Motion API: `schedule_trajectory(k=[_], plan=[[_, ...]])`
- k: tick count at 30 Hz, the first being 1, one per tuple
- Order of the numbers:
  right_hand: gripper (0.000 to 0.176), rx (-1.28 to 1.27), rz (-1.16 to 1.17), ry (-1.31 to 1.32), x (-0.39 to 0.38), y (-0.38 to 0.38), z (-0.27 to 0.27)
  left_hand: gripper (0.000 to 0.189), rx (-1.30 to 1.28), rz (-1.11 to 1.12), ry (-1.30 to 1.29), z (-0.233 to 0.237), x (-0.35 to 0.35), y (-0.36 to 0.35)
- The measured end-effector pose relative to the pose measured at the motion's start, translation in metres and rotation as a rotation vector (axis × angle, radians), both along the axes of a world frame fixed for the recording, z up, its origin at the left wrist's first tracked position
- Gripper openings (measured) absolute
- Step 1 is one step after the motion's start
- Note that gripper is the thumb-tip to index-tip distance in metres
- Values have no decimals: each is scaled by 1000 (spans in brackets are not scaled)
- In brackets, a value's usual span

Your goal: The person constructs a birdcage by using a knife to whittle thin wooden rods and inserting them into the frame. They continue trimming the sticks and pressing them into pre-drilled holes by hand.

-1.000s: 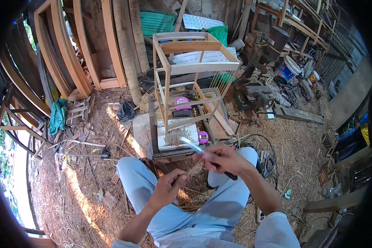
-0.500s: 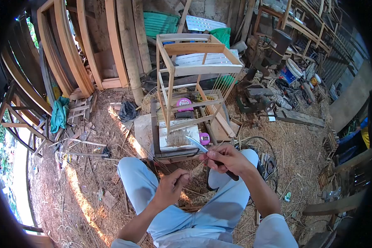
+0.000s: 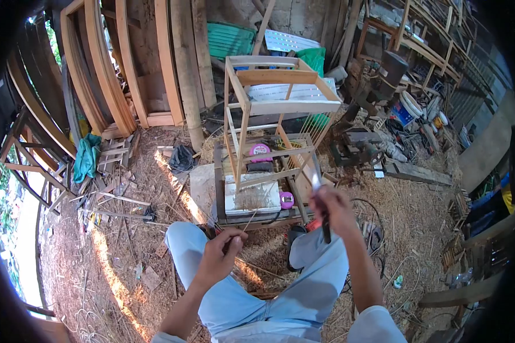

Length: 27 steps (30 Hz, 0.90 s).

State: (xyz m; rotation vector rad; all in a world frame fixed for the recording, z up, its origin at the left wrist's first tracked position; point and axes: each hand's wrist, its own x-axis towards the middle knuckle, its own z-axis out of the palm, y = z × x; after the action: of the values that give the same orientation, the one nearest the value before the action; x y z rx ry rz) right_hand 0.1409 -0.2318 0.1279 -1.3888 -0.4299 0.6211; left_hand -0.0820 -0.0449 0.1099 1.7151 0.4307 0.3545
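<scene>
My right hand [image 3: 335,211] is closed around the dark handle of a knife [image 3: 317,182], its pale blade pointing up and blurred by motion. Over my left knee, my left hand [image 3: 223,254] has its fingers pinched on a thin strip [image 3: 252,222] that rises from them. In front of my knees is a low wooden bench [image 3: 218,197] bearing a white block [image 3: 252,197] and two pink tape measures [image 3: 286,199]. An open wooden frame [image 3: 294,107] stands upright on the bench, away from both hands.
Curved wooden frames [image 3: 100,68] lean at the back left, near a green cloth [image 3: 86,157]. A metal machine [image 3: 349,146] and a timber beam [image 3: 418,172] lie to the right. A black cable [image 3: 375,214] curves beside my right knee.
My right hand has moved right and up with the knife, away from my left hand. My left hand has shifted slightly left. The bench and frame appear a little lower and further right.
</scene>
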Motion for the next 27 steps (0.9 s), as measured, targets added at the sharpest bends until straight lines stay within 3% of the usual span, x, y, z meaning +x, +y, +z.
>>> schedule_trajectory(k=[2,4,8,10,12,14,18,27], plan=[[28,95,156,169,-21,6,6,14,-53,-25,-24,9,10,-7],[32,-7,323,-3,-47,17,11,14,60,-19,-56,13,16,-11],[31,4,474,19,-67,35,-2,11,291,-9,-55,12,19,-21],[27,43,646,245,-64,38,-1,10,376,-21,-74,18,18,-27],[23,61,628,254,-59,36,4,10,466,-21,-98,22,13,-29],[21,13,514,211,-45,30,13,10,376,-8,-112,23,8,-28],[23,10,529,233,-44,27,15,10,231,-64,-15,22,2,-30],[21,-86,474,194,-38,16,9,9,343,-88,-52,22,-2,-28]])
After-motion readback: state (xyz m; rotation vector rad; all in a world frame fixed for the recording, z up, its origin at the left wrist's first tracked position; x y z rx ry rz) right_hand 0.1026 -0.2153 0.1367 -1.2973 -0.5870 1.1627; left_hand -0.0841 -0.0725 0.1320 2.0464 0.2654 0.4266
